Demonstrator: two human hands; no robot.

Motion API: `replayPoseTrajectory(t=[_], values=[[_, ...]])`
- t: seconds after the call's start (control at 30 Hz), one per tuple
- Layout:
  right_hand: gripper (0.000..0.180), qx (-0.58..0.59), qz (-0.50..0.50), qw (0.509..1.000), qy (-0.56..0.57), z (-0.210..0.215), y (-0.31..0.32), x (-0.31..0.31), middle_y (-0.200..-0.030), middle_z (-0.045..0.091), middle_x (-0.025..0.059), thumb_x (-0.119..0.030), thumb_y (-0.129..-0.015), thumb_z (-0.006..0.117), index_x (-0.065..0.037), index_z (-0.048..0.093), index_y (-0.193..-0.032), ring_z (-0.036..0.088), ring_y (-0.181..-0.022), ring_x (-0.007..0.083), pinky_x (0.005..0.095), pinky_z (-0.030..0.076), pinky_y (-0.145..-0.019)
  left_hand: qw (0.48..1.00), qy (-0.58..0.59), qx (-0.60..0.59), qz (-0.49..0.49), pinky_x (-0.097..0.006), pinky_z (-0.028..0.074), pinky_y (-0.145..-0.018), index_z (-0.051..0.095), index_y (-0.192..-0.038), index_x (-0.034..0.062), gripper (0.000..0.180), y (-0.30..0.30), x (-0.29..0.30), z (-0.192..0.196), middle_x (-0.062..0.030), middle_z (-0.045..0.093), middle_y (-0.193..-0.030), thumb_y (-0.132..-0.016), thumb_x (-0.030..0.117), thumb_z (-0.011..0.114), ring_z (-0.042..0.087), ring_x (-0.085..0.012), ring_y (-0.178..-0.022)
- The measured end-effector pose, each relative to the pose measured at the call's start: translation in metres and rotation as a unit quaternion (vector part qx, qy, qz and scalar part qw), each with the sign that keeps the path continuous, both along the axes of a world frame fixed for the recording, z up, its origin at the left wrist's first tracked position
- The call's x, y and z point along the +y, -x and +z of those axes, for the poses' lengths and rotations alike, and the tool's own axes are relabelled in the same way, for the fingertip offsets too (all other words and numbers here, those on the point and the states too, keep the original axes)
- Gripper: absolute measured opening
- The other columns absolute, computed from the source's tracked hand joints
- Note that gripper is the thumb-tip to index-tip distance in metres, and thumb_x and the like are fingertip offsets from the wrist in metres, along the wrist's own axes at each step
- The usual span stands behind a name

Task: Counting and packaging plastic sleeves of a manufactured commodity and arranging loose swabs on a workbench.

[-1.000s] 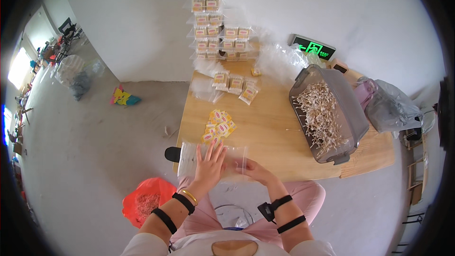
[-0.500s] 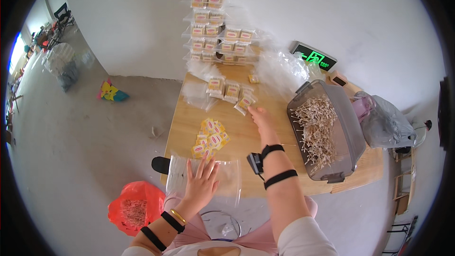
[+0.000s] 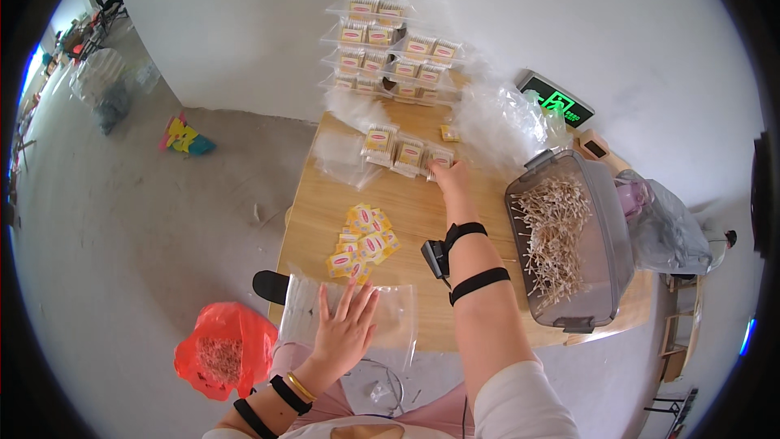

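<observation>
Right hand [image 3: 452,177] reaches far across the table, fingers closing on the rightmost small packed box [image 3: 439,159]; left hand [image 3: 345,327] lies flat and open on the clear bag [image 3: 349,317].

A grey rectangular plastic bin [image 3: 611,232] filled with pale thin sticks sits at the right end of the wooden table [image 3: 406,203]; a loose heap of small yellow-and-red paper labels [image 3: 364,242] lies near the middle. Clear packed boxes [image 3: 390,41] stack against the white wall; a red plastic bag [image 3: 221,349] rests on the concrete floor.
</observation>
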State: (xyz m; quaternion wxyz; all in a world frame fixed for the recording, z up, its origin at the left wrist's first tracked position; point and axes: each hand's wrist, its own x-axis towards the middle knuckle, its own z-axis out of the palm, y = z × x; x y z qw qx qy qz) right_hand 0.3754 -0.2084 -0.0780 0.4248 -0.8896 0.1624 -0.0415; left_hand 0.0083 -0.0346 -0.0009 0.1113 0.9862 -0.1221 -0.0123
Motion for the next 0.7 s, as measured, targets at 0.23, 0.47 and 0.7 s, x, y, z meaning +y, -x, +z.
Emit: replayPoseTrajectory(t=[0.23,0.47,0.7], values=[[0.055,0.096,0.048,0.963,-0.247,0.007,-0.001,-0.042,-0.107,0.070,0.0161,-0.024,-0.074,0.085,0.002,0.062,-0.118,0.070,-0.096,0.0309,0.0409,0.054,-0.081,1.000,0.016,-0.011,-0.022,-0.072,0.011,-0.116,0.048,-0.146,0.0064,0.060,0.000,-0.007,0.002,-0.0094,0.035,-0.159,-0.094,0.035,0.058,0.015,-0.0312,-0.154],[0.061,-0.036,0.154,0.980,0.123,0.058,0.159,-0.108,-0.108,0.069,0.0218,-0.021,-0.077,0.081,0.001,0.049,-0.124,0.070,-0.096,0.0360,0.0449,0.056,-0.078,0.999,-0.007,-0.033,0.001,-0.071,0.013,-0.116,0.048,-0.146,0.0074,0.061,0.001,-0.002,0.000,-0.0087,0.034,-0.159,-0.093,0.035,0.059,0.015,-0.0298,-0.154],[0.053,-0.005,0.141,0.918,0.369,0.048,0.303,-0.136,-0.114,0.061,0.0186,-0.030,-0.084,0.076,-0.006,0.048,-0.121,0.066,-0.101,0.0374,0.0485,0.053,-0.082,0.996,-0.065,-0.062,-0.006,-0.070,0.012,-0.117,0.049,-0.146,0.0082,0.062,0.004,-0.004,-0.008,-0.0076,0.036,-0.158,-0.092,0.037,0.059,0.017,-0.0278,-0.153]])
